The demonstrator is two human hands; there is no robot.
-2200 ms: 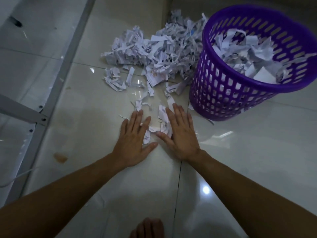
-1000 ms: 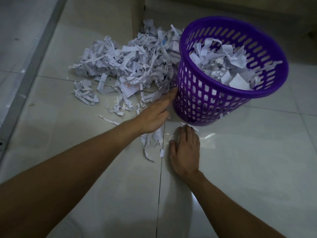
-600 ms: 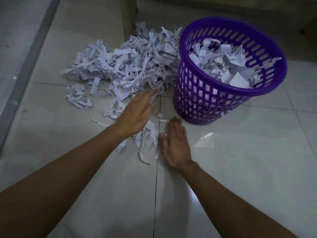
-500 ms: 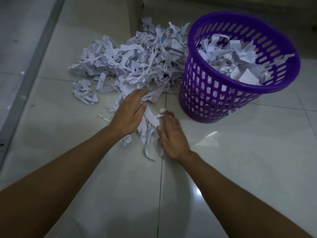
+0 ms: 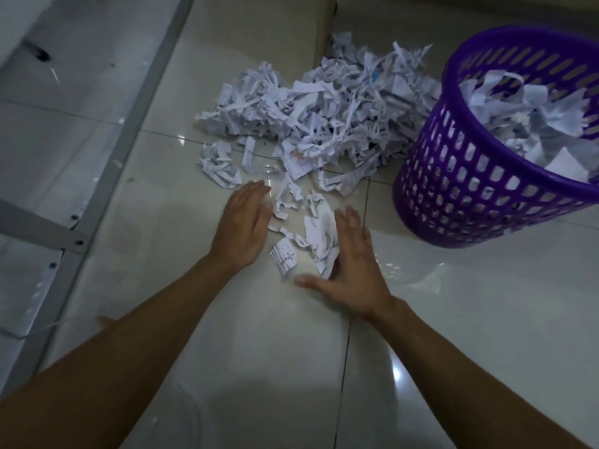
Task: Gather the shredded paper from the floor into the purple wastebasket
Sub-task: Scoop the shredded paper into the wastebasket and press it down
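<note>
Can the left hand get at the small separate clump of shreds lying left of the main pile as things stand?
Probably yes: the left hand lies open on the floor just below the small clump, with only bare tile between them.

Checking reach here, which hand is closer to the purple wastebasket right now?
Right. The right hand lies on the floor just left of the purple wastebasket; the left hand lies farther left, beyond the loose scraps.

White shredded paper (image 5: pixel 324 124) heaped on floor — purple wastebasket (image 5: pixel 470 189) part-filled.
</note>
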